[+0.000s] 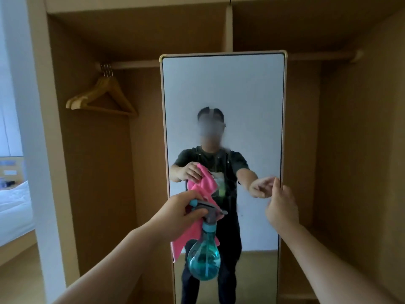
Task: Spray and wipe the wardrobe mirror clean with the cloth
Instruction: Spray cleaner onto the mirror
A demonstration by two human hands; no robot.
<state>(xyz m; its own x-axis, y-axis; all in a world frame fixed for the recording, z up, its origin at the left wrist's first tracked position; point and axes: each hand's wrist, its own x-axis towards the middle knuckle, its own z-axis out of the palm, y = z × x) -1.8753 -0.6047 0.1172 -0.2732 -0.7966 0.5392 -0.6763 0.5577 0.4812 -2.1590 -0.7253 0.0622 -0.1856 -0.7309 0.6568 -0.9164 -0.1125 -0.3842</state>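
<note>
A tall wardrobe mirror [223, 88] in a pale wooden frame stands straight ahead, with a person reflected in it. My left hand [182, 212] grips the grey trigger head of a blue spray bottle [203, 260] and holds a pink cloth [192, 235] along with it, just in front of the glass. My right hand [281, 207] reaches to the mirror's right edge, fingers curled round the frame at about mid height.
The mirror stands out from an open wooden wardrobe [92, 172]. Wooden hangers [103, 95] hang on the rail at upper left. A white wall edge [32, 128] and a bed [13, 207] lie to the left.
</note>
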